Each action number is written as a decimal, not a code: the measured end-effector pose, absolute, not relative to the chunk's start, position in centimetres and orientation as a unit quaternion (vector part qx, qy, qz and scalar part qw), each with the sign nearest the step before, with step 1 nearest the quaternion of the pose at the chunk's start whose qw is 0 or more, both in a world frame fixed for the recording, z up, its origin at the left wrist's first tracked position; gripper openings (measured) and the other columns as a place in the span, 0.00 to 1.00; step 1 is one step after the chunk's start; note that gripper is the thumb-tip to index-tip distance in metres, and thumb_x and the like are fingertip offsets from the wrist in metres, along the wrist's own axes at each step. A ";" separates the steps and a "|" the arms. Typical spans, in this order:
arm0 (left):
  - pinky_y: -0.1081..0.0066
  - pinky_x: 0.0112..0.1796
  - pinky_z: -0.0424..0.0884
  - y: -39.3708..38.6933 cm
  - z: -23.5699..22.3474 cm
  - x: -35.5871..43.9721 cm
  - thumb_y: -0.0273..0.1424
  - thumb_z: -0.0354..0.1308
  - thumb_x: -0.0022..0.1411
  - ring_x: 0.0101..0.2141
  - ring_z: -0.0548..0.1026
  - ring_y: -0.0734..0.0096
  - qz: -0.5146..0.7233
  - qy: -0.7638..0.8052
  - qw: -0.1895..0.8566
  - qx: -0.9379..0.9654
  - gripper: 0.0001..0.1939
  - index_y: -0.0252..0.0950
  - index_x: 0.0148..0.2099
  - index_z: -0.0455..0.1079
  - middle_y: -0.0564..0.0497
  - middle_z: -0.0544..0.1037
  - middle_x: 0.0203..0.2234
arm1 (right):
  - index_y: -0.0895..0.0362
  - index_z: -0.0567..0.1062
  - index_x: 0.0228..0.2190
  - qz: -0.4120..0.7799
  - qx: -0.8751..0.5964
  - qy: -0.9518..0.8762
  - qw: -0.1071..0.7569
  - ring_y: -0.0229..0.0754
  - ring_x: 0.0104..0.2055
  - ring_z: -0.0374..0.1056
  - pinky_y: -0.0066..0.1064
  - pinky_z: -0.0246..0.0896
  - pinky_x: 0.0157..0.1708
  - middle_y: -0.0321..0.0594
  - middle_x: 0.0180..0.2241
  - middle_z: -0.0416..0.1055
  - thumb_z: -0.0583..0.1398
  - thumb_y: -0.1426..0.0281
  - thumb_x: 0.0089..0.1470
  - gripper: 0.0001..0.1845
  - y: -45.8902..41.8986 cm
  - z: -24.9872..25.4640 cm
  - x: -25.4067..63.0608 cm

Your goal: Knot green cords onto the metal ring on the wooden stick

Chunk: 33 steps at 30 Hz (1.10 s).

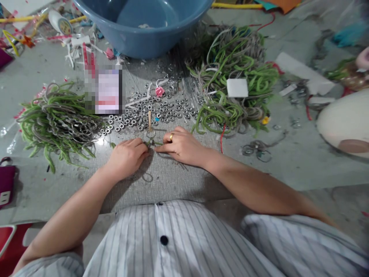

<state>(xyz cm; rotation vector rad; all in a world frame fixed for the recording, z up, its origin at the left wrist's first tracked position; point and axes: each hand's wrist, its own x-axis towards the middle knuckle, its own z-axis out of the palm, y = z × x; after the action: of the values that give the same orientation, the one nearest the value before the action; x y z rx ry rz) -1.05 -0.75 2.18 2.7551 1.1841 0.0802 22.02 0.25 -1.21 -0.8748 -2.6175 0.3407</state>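
Observation:
My left hand [128,158] is closed, its fingertips pinching one side of a thin green-and-grey cord [158,143]. My right hand [184,148], with a gold ring on one finger, is closed on the cord's other side, index finger pointing inward. Between the hands the cord meets in a small knot below a thin metal ring [150,134]. That ring lies around or against the foot of a short wooden peg [149,120]; I cannot tell which. A grey loop [148,177] lies on the table below my left hand.
Many metal nuts [131,119] lie scattered beyond my hands. Heaps of green and grey cords stand at left [57,123] and right [245,69]. A blue basin [144,40] stands at the back. A pixelated phone-like rectangle [107,92] and pink rose [159,91] are nearby.

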 end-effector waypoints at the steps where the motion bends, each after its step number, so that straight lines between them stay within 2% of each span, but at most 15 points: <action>1: 0.71 0.30 0.65 -0.8 2.1 -1.1 0.31 0.52 0.66 0.28 0.71 0.69 0.035 0.392 0.069 0.917 0.11 0.34 0.32 0.72 0.50 0.72 0.26 | 0.50 0.80 0.41 0.118 -0.306 -0.926 0.187 0.37 0.32 0.62 0.34 0.46 0.39 0.38 0.31 0.70 0.53 0.73 0.61 0.16 0.2 -1.3 22.0; 8: 0.71 0.28 0.63 -0.9 1.9 -1.6 0.41 0.49 0.68 0.26 0.69 0.71 0.128 0.376 0.077 0.915 0.20 0.36 0.31 0.75 0.50 0.71 0.27 | 0.56 0.80 0.34 0.099 -0.305 -0.894 0.312 0.41 0.37 0.67 0.36 0.54 0.40 0.43 0.37 0.73 0.56 0.71 0.57 0.11 0.3 -1.0 21.7; 12: 0.71 0.28 0.64 -0.6 2.0 -1.9 0.41 0.49 0.68 0.27 0.68 0.72 0.182 0.370 0.077 0.908 0.23 0.35 0.25 0.74 0.49 0.71 0.26 | 0.56 0.78 0.33 0.069 -0.408 -0.837 0.359 0.43 0.41 0.70 0.38 0.59 0.43 0.42 0.37 0.75 0.54 0.70 0.58 0.11 1.4 -0.9 22.5; 17: 0.69 0.28 0.64 -0.4 2.0 -1.9 0.37 0.51 0.67 0.26 0.65 0.72 0.238 0.354 0.059 0.903 0.24 0.34 0.20 0.69 0.48 0.72 0.24 | 0.56 0.76 0.47 0.043 -0.504 -0.810 0.296 0.49 0.51 0.67 0.44 0.58 0.49 0.46 0.50 0.74 0.52 0.72 0.61 0.17 3.2 -1.8 23.2; 21: 0.68 0.30 0.65 -0.3 2.0 -1.8 0.34 0.51 0.66 0.27 0.65 0.71 0.258 0.349 0.039 0.900 0.22 0.34 0.20 0.68 0.48 0.73 0.24 | 0.54 0.76 0.49 0.029 -0.527 -0.825 0.200 0.52 0.54 0.64 0.47 0.55 0.49 0.44 0.55 0.71 0.54 0.72 0.61 0.17 3.2 -2.0 22.9; 26: 0.67 0.31 0.66 -0.2 1.8 -1.9 0.33 0.52 0.65 0.28 0.66 0.69 0.261 0.350 0.024 0.899 0.18 0.34 0.24 0.72 0.48 0.73 0.25 | 0.54 0.78 0.47 0.011 -0.545 -0.818 0.185 0.51 0.54 0.63 0.47 0.53 0.49 0.44 0.52 0.74 0.54 0.71 0.62 0.16 2.9 -1.7 22.7; 33: 0.65 0.33 0.67 -0.2 1.5 -1.9 0.30 0.52 0.62 0.30 0.67 0.67 0.260 0.334 0.033 0.905 0.12 0.35 0.31 0.76 0.47 0.74 0.28 | 0.50 0.81 0.39 0.006 -0.535 -0.809 0.244 0.49 0.47 0.66 0.47 0.52 0.46 0.40 0.43 0.79 0.54 0.73 0.61 0.15 2.6 -1.2 22.9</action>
<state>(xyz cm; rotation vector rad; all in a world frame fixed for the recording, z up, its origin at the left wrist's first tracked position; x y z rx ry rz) -1.94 -0.23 1.53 2.7868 1.0277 0.8006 22.91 2.56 -1.19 -1.4618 -2.2092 0.0166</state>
